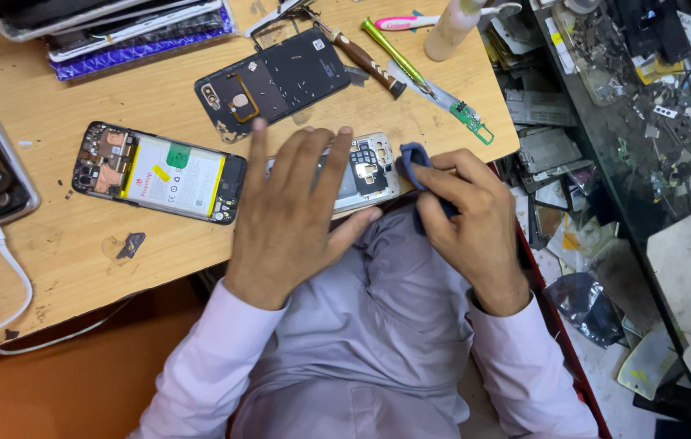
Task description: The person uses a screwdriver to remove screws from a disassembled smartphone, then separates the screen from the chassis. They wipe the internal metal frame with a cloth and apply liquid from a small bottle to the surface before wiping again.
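Head view: a silver phone frame (366, 172) is found at the near edge of the wooden worktop (61, 244), pressed flat under the left hand (293, 215), whose fingers are spread and released, grasping nothing. A blue cloth (413, 159) is pinched in the right hand (471, 219) and held against the frame's right end. An opened phone with exposed battery (158, 173) lies left of the hands. A dark back cover (276, 84) is placed behind them. A brown-handled screwdriver (366, 61) and green tool (394, 53) are noted near the far right corner.
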